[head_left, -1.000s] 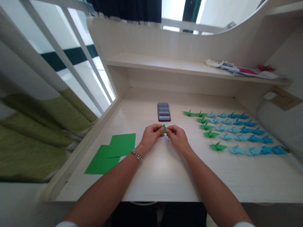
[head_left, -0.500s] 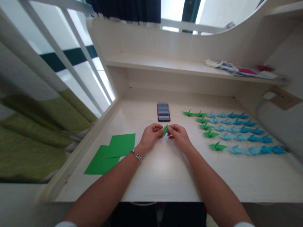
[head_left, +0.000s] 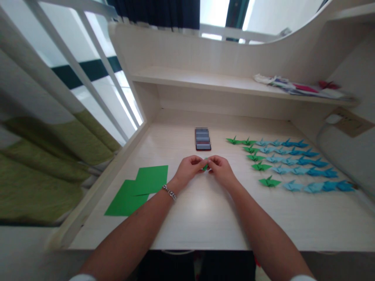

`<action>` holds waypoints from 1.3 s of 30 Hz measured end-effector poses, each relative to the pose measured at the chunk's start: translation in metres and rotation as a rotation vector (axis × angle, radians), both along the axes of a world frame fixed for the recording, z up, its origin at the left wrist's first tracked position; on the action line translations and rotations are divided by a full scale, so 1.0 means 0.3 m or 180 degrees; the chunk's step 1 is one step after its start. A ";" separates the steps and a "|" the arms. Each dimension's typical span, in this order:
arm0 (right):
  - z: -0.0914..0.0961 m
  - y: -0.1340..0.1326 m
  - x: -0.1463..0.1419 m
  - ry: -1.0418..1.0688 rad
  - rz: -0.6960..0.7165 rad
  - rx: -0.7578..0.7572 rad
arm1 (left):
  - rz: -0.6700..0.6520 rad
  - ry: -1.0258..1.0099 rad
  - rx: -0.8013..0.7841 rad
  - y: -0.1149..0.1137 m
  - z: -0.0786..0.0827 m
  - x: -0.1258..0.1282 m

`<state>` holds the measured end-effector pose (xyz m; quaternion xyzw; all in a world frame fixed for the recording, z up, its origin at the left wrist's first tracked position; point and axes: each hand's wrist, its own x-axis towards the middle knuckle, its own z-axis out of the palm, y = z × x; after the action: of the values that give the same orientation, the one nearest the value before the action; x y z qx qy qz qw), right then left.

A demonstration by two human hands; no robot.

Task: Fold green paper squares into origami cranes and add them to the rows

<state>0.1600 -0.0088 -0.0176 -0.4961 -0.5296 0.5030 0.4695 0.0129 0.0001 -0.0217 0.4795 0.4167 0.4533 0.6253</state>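
Observation:
A small folded piece of green paper (head_left: 205, 167) is pinched between my two hands above the middle of the desk, mostly covered by the fingers. My left hand (head_left: 190, 167) grips it from the left, thumb on top. From the other side my right hand (head_left: 219, 167) closes on it, the two thumbs nearly touching. Just beyond the hands lies a phone (head_left: 202, 138), its screen lit. Flat green paper sheets (head_left: 152, 178) overlap on the desk to the left of my left forearm.
Folded paper cranes stand in rows on the right: green cranes (head_left: 261, 166), pale blue cranes (head_left: 293, 185) and darker blue cranes (head_left: 345, 185). A shelf (head_left: 199, 81) spans the back, with papers (head_left: 304, 87) on it. A curtain (head_left: 52, 156) hangs on the left.
My fingers have drawn closer together over the folded green paper, so less of it shows. The sheets, cranes and phone have stayed put.

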 end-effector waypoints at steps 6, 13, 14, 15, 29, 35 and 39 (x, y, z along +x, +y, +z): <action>-0.016 0.003 -0.004 -0.0200 -0.0022 0.0281 | 0.0024 -0.0013 0.0038 0.002 0.003 0.003; -0.034 0.011 -0.007 -0.0363 -0.0150 0.0409 | 0.0325 0.0437 0.0615 0.015 -0.014 -0.004; -0.037 0.011 -0.008 -0.0424 -0.0218 0.0447 | 0.0406 0.0512 0.0719 0.017 -0.017 -0.006; -0.039 0.011 -0.008 -0.0488 -0.0308 0.0486 | 0.0500 0.0571 0.0798 0.019 -0.019 -0.006; 0.001 -0.026 -0.008 -0.1456 -0.0703 0.1249 | 0.0298 0.0604 0.0727 0.001 -0.003 -0.001; 0.011 -0.019 0.004 -0.1356 -0.0509 0.1204 | 0.0503 0.0973 0.1064 0.005 -0.026 -0.011; 0.006 -0.018 0.005 -0.1631 -0.0399 0.1124 | 0.0689 0.1256 0.1284 0.008 -0.032 -0.021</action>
<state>0.1614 -0.0141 -0.0159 -0.5492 -0.6781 0.2320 0.4298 0.0067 0.0025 -0.0312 0.6256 0.4805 0.4890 0.3723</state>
